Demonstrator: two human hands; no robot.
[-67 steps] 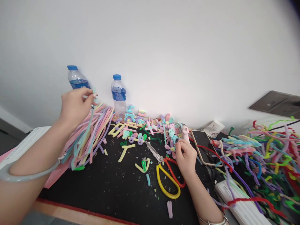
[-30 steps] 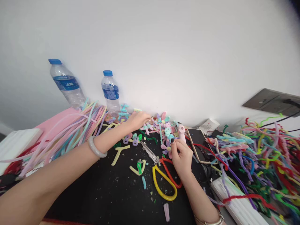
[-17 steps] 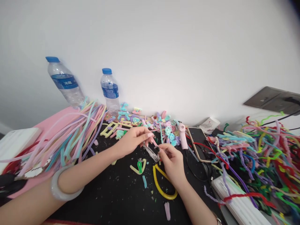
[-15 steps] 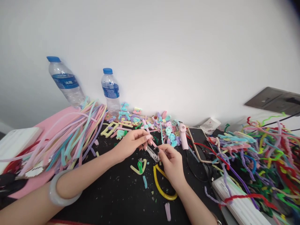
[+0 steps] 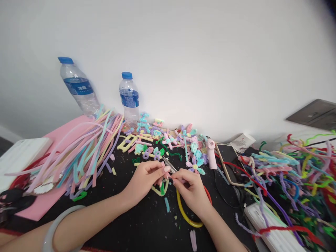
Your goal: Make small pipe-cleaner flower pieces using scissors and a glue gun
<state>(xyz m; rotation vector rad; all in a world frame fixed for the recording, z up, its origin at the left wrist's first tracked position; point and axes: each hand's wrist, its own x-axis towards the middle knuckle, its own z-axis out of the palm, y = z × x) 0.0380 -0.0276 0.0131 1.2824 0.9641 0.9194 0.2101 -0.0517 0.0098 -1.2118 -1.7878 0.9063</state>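
Observation:
Near the middle of the black work surface, my left hand (image 5: 149, 178) pinches a short pink fuzzy stem (image 5: 163, 165). Close beside it on the right is my right hand (image 5: 190, 187), its fingertips closed at the lower end of the same piece. Scissors or a similar metal tool (image 5: 170, 165) lie just behind the fingertips, partly hidden. Under my hands rests a pale yellow V-shaped piece with a green loop (image 5: 162, 189). A yellow-handled ring (image 5: 187, 217) lies beneath my right hand, with a red part showing beyond it. A short blue piece (image 5: 167, 204) lies in front.
Two water bottles (image 5: 78, 87) lean near the wall. Bundled pastel stems (image 5: 91, 147) lie left on pink sheeting (image 5: 34, 210). Finished-looking fuzzy flowers (image 5: 195, 165), a pink device (image 5: 211, 154) and a phone (image 5: 231, 164) sit behind. Colourful stems (image 5: 309, 189) heap at right, by a white box (image 5: 273, 227).
Both hands have come lower and closer together, with the pink stem still between them. The view has shifted, showing more flowers behind the hands and a red part by my right hand.

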